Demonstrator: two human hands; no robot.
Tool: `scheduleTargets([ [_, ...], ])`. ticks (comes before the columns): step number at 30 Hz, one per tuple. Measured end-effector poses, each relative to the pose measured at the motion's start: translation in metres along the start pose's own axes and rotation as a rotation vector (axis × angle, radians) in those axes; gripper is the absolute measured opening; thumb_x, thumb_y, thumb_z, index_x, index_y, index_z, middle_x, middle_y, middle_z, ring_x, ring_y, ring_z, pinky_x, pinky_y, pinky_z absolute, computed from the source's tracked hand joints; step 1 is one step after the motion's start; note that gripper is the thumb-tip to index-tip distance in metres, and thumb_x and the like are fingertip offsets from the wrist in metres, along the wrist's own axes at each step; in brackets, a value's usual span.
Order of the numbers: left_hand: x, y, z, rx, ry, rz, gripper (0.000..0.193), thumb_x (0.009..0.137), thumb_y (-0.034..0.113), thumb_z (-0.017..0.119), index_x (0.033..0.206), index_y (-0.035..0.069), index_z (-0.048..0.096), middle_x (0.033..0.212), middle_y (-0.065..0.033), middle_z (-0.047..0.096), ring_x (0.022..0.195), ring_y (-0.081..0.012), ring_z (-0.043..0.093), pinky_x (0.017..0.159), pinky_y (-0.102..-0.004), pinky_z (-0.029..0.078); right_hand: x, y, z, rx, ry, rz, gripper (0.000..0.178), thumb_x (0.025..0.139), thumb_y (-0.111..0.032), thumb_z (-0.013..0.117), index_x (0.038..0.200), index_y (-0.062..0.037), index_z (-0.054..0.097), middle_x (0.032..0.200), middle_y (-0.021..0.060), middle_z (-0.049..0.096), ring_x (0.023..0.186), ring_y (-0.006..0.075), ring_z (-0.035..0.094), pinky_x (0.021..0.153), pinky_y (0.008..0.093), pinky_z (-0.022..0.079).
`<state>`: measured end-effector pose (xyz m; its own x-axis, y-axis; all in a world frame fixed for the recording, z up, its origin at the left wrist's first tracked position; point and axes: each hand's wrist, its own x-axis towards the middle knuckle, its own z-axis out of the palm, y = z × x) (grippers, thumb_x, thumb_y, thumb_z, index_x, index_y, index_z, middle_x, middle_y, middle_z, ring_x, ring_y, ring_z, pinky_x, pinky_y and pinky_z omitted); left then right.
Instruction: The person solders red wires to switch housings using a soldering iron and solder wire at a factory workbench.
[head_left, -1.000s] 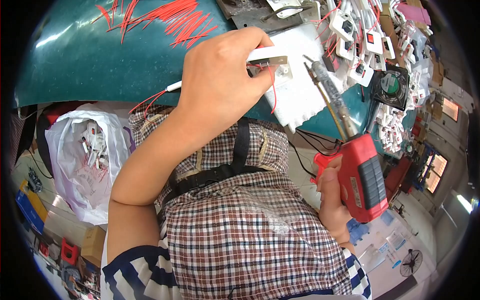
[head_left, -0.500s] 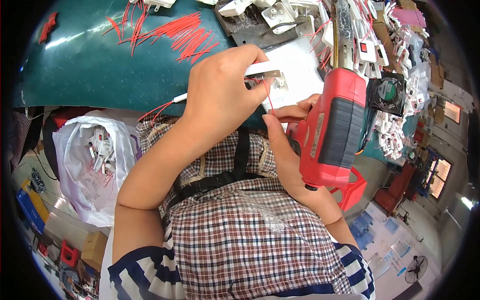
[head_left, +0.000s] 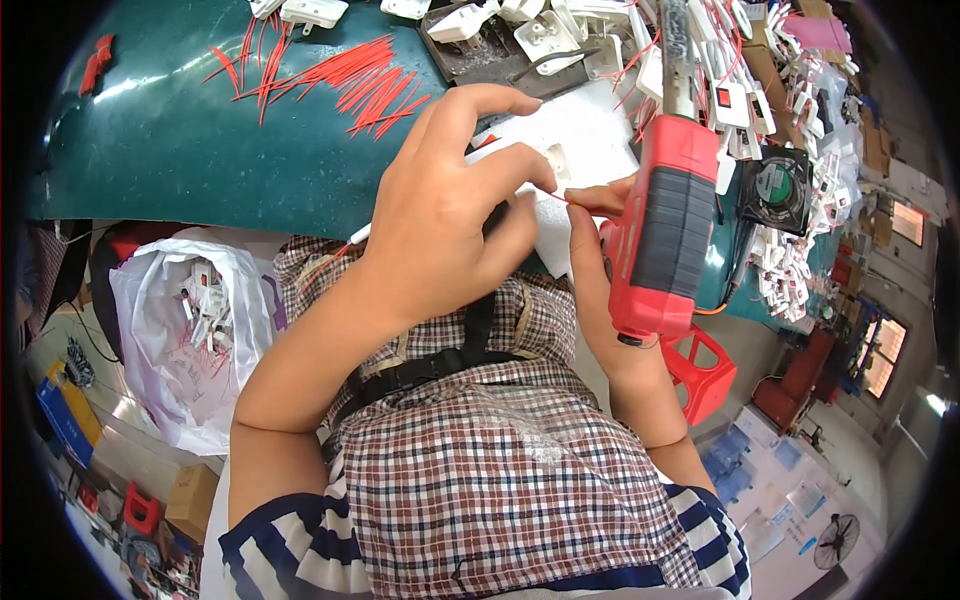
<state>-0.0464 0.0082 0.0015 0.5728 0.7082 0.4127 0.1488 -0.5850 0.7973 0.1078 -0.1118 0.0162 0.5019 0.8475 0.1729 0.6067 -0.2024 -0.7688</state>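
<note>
My left hand (head_left: 450, 190) is above the table's near edge, its visible fingers bent and apart. A white plastic switch piece with a red part (head_left: 487, 141) shows beyond its knuckles, and a white cable end (head_left: 360, 234) with red wires pokes out near the wrist; most of this piece is hidden under the palm. Thumb and forefinger of my right hand (head_left: 590, 225) pinch a thin red wire (head_left: 555, 195), which reaches toward a left fingertip. A red and black soldering gun (head_left: 665, 220) covers part of the right hand; whether they touch is not visible.
Cut red wires (head_left: 365, 75) lie on the green table (head_left: 180, 150). White foam (head_left: 595, 120) is under the hands, with a metal tray (head_left: 500, 60) of white housings behind. At right are piled switches and a small fan (head_left: 775, 190); left, a white bag (head_left: 150, 330) of parts.
My left fingers have opened out from their pinch on the white piece, and a metal part seen there is now hidden. My right fingers have moved slightly up and right with the red wire.
</note>
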Motion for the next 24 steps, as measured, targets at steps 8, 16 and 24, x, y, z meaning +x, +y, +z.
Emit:
scheduleTargets([
  [8,-0.009,0.002,0.017,0.114,0.145,-0.058,0.017,0.07,0.008,0.086,0.075,0.007,0.071,0.119,-0.0114,0.066,0.097,-0.0291,0.066,0.079,-0.0374,0.053,0.0,-0.004,-0.019,-0.243,0.001,-0.094,0.04,0.082,-0.004,0.083,0.116,-0.002,0.062,0.11,0.0093,0.064,0.102,0.0235,0.06,0.096,0.0368,0.045],
  [16,-0.008,0.006,0.026,0.176,0.171,-0.072,0.017,0.07,0.007,0.084,0.072,0.006,0.067,0.117,-0.0112,0.067,0.099,-0.0304,0.065,0.08,-0.037,0.052,-0.037,-0.024,-0.086,-0.026,-0.04,0.118,0.033,0.095,-0.002,0.066,0.124,0.0022,0.051,0.088,0.0067,0.059,0.071,0.0118,0.058,0.071,0.0307,0.051],
  [24,-0.01,0.005,0.029,0.176,0.18,-0.074,0.016,0.072,0.008,0.082,0.072,0.007,0.066,0.115,-0.0102,0.067,0.097,-0.0295,0.064,0.077,-0.0369,0.052,-0.062,-0.015,-0.137,-0.367,-0.259,0.126,0.027,0.076,-0.01,0.077,0.101,0.0,0.071,0.101,0.0152,0.068,0.087,0.0317,0.068,0.081,0.0365,0.054],
])
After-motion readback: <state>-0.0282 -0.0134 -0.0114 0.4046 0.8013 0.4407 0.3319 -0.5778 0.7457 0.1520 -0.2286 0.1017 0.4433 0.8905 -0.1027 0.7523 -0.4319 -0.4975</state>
